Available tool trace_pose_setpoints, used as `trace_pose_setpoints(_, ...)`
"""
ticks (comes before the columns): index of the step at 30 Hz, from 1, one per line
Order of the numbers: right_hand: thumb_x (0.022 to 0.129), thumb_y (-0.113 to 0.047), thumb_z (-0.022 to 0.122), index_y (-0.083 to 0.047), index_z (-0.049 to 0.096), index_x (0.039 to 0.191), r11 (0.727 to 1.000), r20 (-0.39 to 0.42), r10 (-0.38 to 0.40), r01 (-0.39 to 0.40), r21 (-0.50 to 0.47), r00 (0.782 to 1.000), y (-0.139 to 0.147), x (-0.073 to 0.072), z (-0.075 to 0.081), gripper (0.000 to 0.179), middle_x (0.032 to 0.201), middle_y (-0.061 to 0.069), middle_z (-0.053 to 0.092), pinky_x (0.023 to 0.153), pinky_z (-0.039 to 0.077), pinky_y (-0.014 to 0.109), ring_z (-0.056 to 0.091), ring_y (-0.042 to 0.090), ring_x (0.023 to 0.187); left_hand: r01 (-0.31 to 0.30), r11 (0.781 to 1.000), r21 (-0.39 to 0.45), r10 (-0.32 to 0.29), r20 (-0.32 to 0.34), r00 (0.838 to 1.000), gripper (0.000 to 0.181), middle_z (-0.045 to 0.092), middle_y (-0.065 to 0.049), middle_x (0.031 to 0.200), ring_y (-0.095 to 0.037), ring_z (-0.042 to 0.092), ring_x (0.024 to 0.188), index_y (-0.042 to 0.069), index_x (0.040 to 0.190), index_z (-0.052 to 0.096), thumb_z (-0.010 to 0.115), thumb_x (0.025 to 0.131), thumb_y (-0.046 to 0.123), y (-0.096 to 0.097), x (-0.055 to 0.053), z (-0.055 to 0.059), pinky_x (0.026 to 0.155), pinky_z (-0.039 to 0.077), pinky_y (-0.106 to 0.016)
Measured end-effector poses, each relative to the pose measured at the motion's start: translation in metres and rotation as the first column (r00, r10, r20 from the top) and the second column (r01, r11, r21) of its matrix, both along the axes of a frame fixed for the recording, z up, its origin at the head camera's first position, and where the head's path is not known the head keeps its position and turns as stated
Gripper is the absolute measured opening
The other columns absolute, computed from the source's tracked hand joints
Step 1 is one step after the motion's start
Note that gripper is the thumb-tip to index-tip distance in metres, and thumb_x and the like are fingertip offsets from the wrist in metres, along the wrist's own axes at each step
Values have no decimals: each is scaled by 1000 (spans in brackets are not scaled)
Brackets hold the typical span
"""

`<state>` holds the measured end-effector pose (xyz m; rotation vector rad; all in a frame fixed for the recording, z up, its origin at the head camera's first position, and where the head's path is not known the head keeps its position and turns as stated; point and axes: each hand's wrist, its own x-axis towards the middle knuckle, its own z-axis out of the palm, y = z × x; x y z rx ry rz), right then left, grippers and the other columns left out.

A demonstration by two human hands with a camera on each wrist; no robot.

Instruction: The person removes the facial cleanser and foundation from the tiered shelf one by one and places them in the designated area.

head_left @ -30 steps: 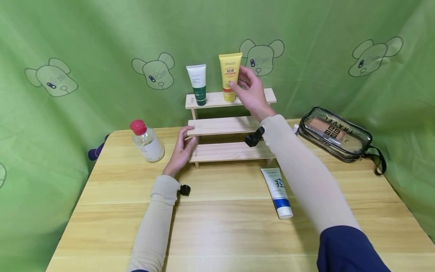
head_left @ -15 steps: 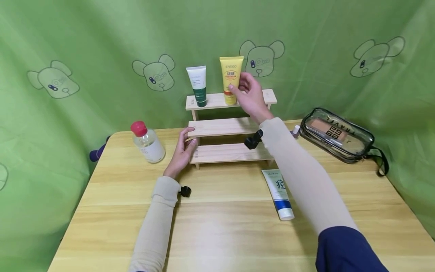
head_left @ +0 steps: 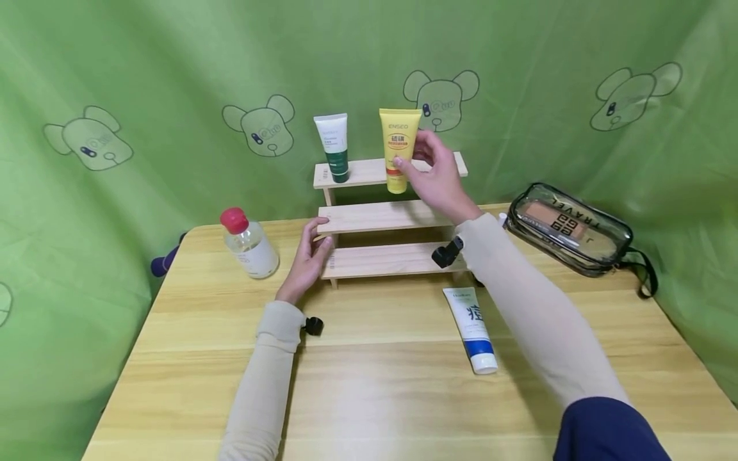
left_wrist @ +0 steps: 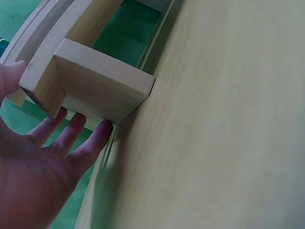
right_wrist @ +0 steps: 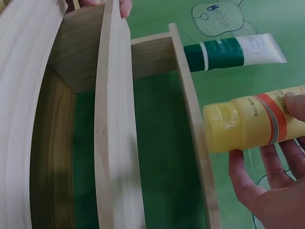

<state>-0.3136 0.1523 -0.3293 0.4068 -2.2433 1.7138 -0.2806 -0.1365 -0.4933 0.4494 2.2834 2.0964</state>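
My right hand [head_left: 437, 176] holds a yellow squeeze tube [head_left: 398, 150], cap down, thumb on its front and fingers behind. In the head view the cap overlaps the front edge of the top tier of a three-tier wooden display rack [head_left: 377, 219]. The right wrist view puts the tube's yellow cap [right_wrist: 221, 128] close to that tier's edge; I cannot tell whether they touch. A white and green tube [head_left: 334, 148] stands on its cap at the top tier's left end. My left hand [head_left: 304, 261] grips the rack's left end, its fingers [left_wrist: 90, 145] against the side support.
A white and blue tube [head_left: 469, 330] lies in front of the rack's right end. To the left stands a clear bottle [head_left: 250, 246] with a red cap. A transparent travel pouch [head_left: 571, 227] lies at the right. Green curtain [head_left: 173, 77] hangs behind the table [head_left: 369, 397].
My right hand has brought the yellow tube down and slightly right, so its cap now overlaps the top tier's front edge. The left hand stays on the rack.
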Motion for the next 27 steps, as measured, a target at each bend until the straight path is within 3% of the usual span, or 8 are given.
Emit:
trace_pose_setpoints(4, 103, -11, 76, -1, 58, 144, 1000, -14, -12, 12, -3, 1000, 7, 9, 1, 46, 138, 18, 70, 124, 47, 38, 67, 22, 125, 5, 1000, -7, -5, 5, 1000, 46, 51, -33, 145, -50, 57, 135, 23, 159, 40, 52, 116, 14, 0, -1, -1, 114, 46, -46)
trace_pose_setpoints(14, 105, -11, 73, -4, 55, 148, 1000, 57, 4, -3, -10, 998, 21, 38, 10, 48, 146, 16, 66, 124, 48, 40, 65, 24, 133, -2, 1000, -9, 2, 7, 1000, 47, 51, -30, 146, -48, 58, 135, 24, 160, 39, 52, 116, 13, -1, 1, 0, 114, 47, -46)
trace_pose_setpoints(20, 105, -10, 72, -4, 57, 146, 999, 46, 10, -12, 42, 999, 32, 59, 12, 44, 144, 18, 68, 123, 49, 35, 67, 19, 130, 6, 1000, 5, -6, -3, 1000, 47, 49, -31, 145, -52, 56, 135, 23, 160, 39, 52, 115, 12, -2, 0, 1, 113, 47, -44)
trace_pose_setpoints(27, 104, -4, 70, 0, 56, 145, 993, 81, 55, -64, 103, 995, 51, 82, 2, 44, 139, 19, 68, 101, 59, 19, 66, 12, 123, 7, 1000, 9, -7, 2, 1000, 47, 50, -35, 145, -52, 56, 135, 21, 160, 39, 51, 115, 12, -1, 0, 1, 112, 46, -40)
